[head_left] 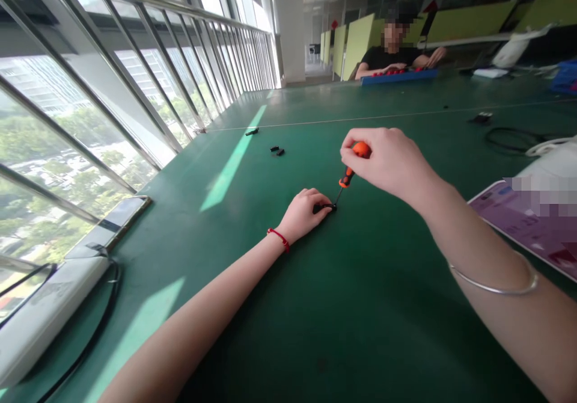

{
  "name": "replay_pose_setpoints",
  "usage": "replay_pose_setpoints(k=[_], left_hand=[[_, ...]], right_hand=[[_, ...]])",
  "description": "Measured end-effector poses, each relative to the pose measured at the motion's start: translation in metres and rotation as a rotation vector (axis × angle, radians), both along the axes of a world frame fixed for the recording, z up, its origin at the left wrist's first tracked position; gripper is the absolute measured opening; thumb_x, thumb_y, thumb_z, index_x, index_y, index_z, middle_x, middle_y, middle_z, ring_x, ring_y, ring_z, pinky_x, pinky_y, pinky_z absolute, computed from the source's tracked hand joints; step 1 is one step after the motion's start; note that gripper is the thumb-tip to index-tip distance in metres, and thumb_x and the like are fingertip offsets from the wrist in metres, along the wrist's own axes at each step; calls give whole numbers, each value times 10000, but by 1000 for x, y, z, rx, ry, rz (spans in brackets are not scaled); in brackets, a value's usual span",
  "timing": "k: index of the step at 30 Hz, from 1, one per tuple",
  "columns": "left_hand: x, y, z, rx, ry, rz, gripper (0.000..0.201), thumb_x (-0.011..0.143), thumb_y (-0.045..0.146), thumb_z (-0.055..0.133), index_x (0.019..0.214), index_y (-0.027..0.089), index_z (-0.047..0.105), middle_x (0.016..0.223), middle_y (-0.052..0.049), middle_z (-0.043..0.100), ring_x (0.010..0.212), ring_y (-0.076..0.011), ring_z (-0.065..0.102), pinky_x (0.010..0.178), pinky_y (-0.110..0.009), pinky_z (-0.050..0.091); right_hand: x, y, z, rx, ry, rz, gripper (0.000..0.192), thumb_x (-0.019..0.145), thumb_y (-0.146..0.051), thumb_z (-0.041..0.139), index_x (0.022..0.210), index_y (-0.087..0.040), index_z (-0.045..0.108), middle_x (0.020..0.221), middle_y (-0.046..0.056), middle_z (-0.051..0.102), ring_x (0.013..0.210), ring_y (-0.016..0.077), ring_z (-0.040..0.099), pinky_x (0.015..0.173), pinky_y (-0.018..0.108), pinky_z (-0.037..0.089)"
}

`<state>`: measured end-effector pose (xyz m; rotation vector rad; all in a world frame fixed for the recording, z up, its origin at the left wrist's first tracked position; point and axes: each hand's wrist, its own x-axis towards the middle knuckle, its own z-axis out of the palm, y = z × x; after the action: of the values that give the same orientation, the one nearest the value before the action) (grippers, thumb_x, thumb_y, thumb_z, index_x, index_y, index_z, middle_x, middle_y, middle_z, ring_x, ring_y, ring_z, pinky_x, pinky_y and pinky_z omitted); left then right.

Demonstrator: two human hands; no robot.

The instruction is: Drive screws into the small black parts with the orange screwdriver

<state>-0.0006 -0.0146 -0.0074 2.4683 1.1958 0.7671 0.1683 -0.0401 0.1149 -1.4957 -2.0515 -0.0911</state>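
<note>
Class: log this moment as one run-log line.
left hand: pins small black part on green table | right hand: grips orange screwdriver, tip on part

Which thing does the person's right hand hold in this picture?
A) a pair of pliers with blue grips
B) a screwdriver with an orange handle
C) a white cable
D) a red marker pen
B: the right hand grips the orange handle of a screwdriver, whose tip points down at a small black part pinned to the green table by the left hand.
</note>
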Motion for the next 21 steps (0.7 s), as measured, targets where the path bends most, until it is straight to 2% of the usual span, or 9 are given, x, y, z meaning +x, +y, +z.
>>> replay_pose_setpoints(k=[1,3,8,10,12,17,21], left_hand=[[0,0,0,2,2,-1,160,843,250,552,904,180,683,889,-53,633,869,-197,547,819,-331,454],[0,0,0,8,5,-4,166,850,255,545,910,178,680,902,-56,632,876,-199,543,818,-333,453],[0,0,-1,32,16,-11,165,850,252,541,914,178,674,907,-57,626,879,-199,542,805,-331,454],[-1,0,-2,43,21,-13,159,842,242,547,915,180,674,898,-54,622,877,-198,543,801,-327,456],[-1,0,-3,49,23,-5,157,832,229,555,924,182,673,892,-51,619,874,-198,541,796,-324,458],[-1,-1,-1,51,29,0,166,828,210,549,936,182,673,923,-52,623,895,-202,537,817,-332,459],[-1,-2,1,41,36,-6,175,836,210,538,947,186,672,931,-53,622,905,-204,535,828,-335,457]], right_hand=[[2,0,0,4,-2,1,130,768,-336,512,786,-230,585,571,-7,546,517,146,442,556,281,289],[5,1,-1,-8,-12,4,154,760,-333,522,862,-235,581,584,-17,550,502,136,429,544,274,281],[9,1,2,-60,-47,37,343,875,-418,368,716,-211,591,567,16,527,514,142,429,522,283,261],[9,0,3,-38,-44,34,207,828,-361,446,827,-222,600,592,5,530,521,140,429,521,280,267],[8,-2,3,-22,-40,23,191,782,-322,492,929,-239,581,611,-8,533,518,139,422,519,276,271],[7,-2,3,-36,-62,11,292,824,-445,460,729,-213,609,552,22,519,524,155,434,528,292,272],[7,2,1,-14,-50,49,209,752,-380,567,890,-234,624,614,9,573,554,157,468,542,281,285]])
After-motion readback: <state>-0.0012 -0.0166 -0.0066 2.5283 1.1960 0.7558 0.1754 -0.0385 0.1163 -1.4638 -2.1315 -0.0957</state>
